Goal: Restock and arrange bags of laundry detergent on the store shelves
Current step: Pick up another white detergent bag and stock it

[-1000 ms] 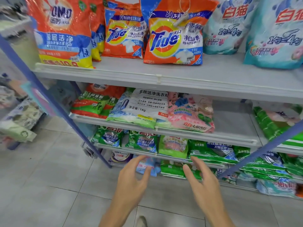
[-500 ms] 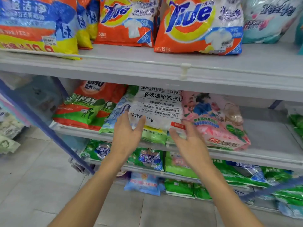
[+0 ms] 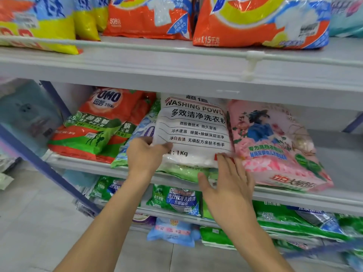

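**Two hands on one white bag**

The top of the white bag (image 3: 193,134) is hidden behind the edge of the upper shelf (image 3: 176,61), which runs above it. Its bottom left corner is covered by the left hand (image 3: 145,156). A green bag (image 3: 182,171) lies under the white bag, and only its front strip shows. A blue and white bag (image 3: 141,132) peeks out from behind the white bag's left side. Far above the white bag, the orange bags (image 3: 255,26) are cut off by the top of the view. The bags on the lower shelves below it are blurry.

The left hand grips the white bag's left edge, with the thumb lying across the front. Its other fingers are hard to see. The right hand (image 3: 225,185) is spread flat with straight fingers. Its fingertips touch the white bag's bottom right corner.

There are two hands and one white bag. One pink bag (image 3: 275,146) leans just right of the white bag, touching it. Two red and green bags (image 3: 94,132) lie to its left. Two orange bags stand above it.
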`<state>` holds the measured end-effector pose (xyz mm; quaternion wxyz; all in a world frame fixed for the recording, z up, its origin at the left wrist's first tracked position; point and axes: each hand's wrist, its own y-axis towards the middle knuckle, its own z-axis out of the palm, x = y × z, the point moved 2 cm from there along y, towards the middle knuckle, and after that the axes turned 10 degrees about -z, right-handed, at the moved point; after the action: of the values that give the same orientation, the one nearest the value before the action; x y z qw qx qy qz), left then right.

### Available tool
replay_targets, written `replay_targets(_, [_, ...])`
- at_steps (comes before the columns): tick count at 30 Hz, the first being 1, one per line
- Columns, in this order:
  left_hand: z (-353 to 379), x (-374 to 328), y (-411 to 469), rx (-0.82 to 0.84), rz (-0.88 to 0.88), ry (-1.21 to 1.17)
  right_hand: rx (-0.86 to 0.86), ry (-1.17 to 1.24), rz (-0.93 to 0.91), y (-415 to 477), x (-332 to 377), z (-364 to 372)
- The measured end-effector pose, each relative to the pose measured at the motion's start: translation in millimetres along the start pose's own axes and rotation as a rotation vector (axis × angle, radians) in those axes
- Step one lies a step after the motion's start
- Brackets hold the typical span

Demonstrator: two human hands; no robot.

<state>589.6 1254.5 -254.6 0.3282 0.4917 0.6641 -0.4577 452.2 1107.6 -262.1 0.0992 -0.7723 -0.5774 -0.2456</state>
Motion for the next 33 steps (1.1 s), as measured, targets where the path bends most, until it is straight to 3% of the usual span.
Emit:
replay_targets(5, [-40, 19, -15, 0.018, -0.085, -0.037, -0.027, -0.104, 0.054, 8, 15, -13])
replay_targets(9, [-64, 31, -22, 0.081, -0.122, 0.042, 0.135, -0.035, 0.187, 23, 30, -7])
replay_targets(12, [-73, 27, -17, 0.181, -0.208, 0.131, 0.178, 0.212, 0.291, 40, 22, 5])
replay_targets(15, [-74, 13, 2, 0.352, -0.25, 0.238, 0.027, 0.649, 0.404, 45, 8, 7])
replay_targets(18, [-64, -9, 10, 0.591, -0.336, 0.102, 0.025, 0.904, 0.475, 43, -5, 4])
replay_targets(22, [-64, -5, 18, 0.564, -0.275, 0.16, 0.167, 1.218, 0.547, 39, -10, 3])
replay_targets(27, [-73, 15, -12, 0.712, -0.496, 0.038, 0.249, 1.388, 0.634, 12, -8, -6])
replay_targets(29, [-76, 20, -39, 0.785, -0.504, -0.027, 0.3, 1.432, 0.638, -9, -4, -8])
replay_targets(33, [-87, 28, -82, 0.76, -0.486, -0.104, 0.324, 1.387, 0.63, -55, 7, -19])
